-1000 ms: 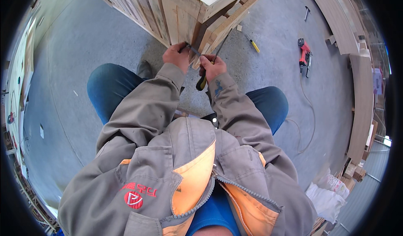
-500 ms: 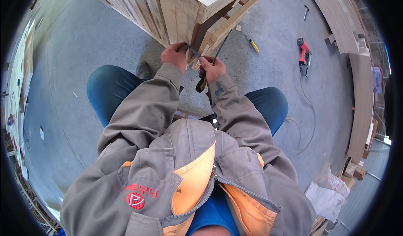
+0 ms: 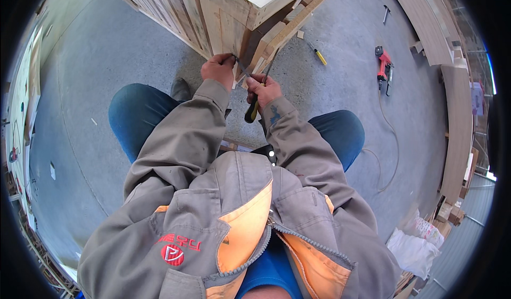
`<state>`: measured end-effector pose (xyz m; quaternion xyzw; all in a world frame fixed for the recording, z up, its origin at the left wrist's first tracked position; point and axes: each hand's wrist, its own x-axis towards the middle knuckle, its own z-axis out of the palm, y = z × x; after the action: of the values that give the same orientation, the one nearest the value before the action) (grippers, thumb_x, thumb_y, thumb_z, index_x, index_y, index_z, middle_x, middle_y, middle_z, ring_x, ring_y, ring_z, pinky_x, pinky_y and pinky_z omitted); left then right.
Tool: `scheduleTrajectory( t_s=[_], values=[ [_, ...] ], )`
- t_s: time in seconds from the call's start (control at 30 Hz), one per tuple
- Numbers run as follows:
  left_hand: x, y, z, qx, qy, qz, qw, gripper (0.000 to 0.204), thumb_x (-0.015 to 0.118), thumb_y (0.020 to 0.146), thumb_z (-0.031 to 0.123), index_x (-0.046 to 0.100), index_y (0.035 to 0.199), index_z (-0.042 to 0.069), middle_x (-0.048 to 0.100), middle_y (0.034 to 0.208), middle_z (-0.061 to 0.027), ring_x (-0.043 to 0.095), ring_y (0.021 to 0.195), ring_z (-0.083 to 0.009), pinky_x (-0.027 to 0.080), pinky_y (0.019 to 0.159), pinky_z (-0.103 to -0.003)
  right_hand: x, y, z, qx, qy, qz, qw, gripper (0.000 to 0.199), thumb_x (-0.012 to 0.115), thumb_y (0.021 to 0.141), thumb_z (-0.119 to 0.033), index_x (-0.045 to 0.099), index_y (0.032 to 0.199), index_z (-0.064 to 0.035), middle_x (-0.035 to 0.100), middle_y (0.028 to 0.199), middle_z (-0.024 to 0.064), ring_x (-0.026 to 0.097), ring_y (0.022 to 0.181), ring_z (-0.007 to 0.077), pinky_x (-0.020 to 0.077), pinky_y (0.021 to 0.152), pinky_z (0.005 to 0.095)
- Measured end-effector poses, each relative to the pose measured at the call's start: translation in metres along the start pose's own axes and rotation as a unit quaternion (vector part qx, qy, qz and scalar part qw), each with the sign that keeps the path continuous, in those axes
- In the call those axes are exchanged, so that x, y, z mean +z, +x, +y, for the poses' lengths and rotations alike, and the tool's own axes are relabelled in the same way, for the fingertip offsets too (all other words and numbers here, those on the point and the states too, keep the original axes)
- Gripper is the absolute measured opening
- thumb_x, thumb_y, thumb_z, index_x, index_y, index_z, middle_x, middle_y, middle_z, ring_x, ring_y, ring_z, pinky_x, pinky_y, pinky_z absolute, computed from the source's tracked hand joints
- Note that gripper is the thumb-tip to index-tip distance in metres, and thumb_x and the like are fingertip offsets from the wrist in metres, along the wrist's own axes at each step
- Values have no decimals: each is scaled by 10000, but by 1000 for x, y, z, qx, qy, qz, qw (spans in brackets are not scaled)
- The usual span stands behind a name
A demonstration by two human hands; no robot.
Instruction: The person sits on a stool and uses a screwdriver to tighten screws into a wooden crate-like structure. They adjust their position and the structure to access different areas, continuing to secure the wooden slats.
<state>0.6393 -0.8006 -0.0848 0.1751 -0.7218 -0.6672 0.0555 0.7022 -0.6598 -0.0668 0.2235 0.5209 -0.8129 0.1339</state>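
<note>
My left hand [image 3: 217,69] is closed in a pinch on one end of a thin dark strip [image 3: 243,70], close to the lower corner of a wooden crate [image 3: 231,27]. The strip slants from those fingertips toward my right hand [image 3: 266,92], whose thumb and forefinger meet its other end. Wrapped in the right hand is a screwdriver with a black and yellow handle [image 3: 252,111]. Its handle points back toward me and its thin shaft reaches up beside the crate's right side. Whether the strip touches the wood, I cannot tell.
A second screwdriver with a yellow handle [image 3: 320,56] lies on the concrete floor, near a small wood block [image 3: 301,34]. Farther right are a hammer [image 3: 386,14] and a red nail gun [image 3: 382,64] with its hose [image 3: 390,122]. Long boards [image 3: 456,134] line the right side.
My right hand has shifted slightly left, and the screwdriver in it stands a little more upright. The left hand keeps its pinch near the crate's corner.
</note>
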Motion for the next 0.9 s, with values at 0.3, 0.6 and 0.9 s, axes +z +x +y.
scheduleTrajectory(
  t_s=[0.3, 0.6, 0.9],
  values=[
    [0, -1, 4, -7, 6, 6, 1000, 170, 704, 825, 54, 724, 968, -36, 718, 832, -93, 668, 760, -148, 530, 716, -263, -7, 3, 8, -40, -105, -12, 994, 238, 752, 826, -78, 599, 985, 12, 596, 696, 54, 550, 505, 151, 453, 462, 296],
    [2, -2, 7, -21, -16, -3, 1000, 171, 703, 824, 44, 718, 973, -39, 714, 838, -91, 667, 764, -151, 533, 714, -266, -7, 4, 9, -39, -86, -8, 996, 229, 746, 842, -120, 612, 972, 14, 591, 688, 41, 529, 482, 132, 436, 442, 289],
    [3, -1, 3, -30, -48, -11, 998, 180, 701, 830, 40, 706, 985, -52, 710, 838, -96, 667, 765, -153, 533, 711, -265, 0, -5, 5, 53, -3, -14, 999, 266, 709, 897, -201, 591, 1015, 6, 551, 688, 40, 505, 524, 148, 453, 490, 314]
  ],
)
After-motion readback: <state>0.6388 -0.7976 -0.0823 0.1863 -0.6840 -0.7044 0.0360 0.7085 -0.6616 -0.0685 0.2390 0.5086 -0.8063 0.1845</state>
